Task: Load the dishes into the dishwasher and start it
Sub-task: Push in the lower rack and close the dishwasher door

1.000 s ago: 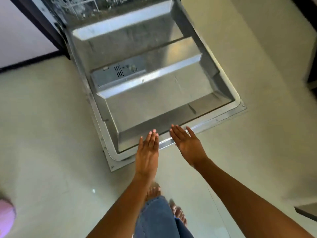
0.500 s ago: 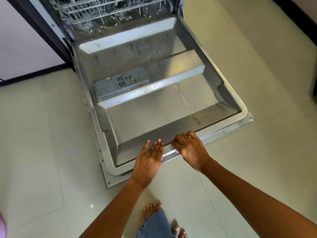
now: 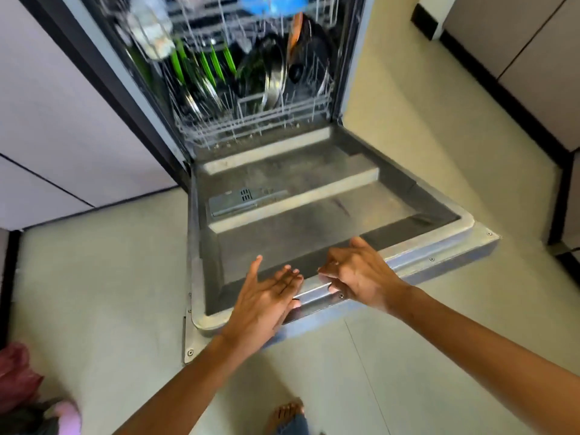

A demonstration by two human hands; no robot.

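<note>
A: Which step are we at?

B: Closing up, I'd say. Dishwasher door (image 3: 314,196) is folded down flat, centre of frame, and both hands are at its front edge, lower centre. Left hand (image 3: 266,304) has straight fingers laid over the rim, thumb spread, not curled round anything. Right hand (image 3: 361,277) has its fingers bent over the same rim, thumb up, so that grip looks closed on the door edge.

A: And the dishes?

B: Already in. Lower rack (image 3: 251,120) at top centre is pushed inside the tub w/ green plates (image 3: 204,65) standing on edge at its left and dark pans (image 3: 276,67) plus a lid to their right. Something pale up in the top left of the tub, blurred, can't tell what. Loading looks done, judging by that.

A: So next move?

B: Prob. lift the door from underneath and swing it up till it latches, then find the controls. No buttons visible from here. Rack should stay fully in or the door fouls it.

A: Room?

B: Pale tiled floor (image 3: 94,293) all round. White cabinet fronts (image 3: 62,120) w/ dark trim at upper left, more cabinets at upper right. Bare foot (image 3: 287,414) and a denim hem at bottom centre. Pink and red soft stuff (image 3: 31,400) in the bottom left corner, too blurred to name.
</note>
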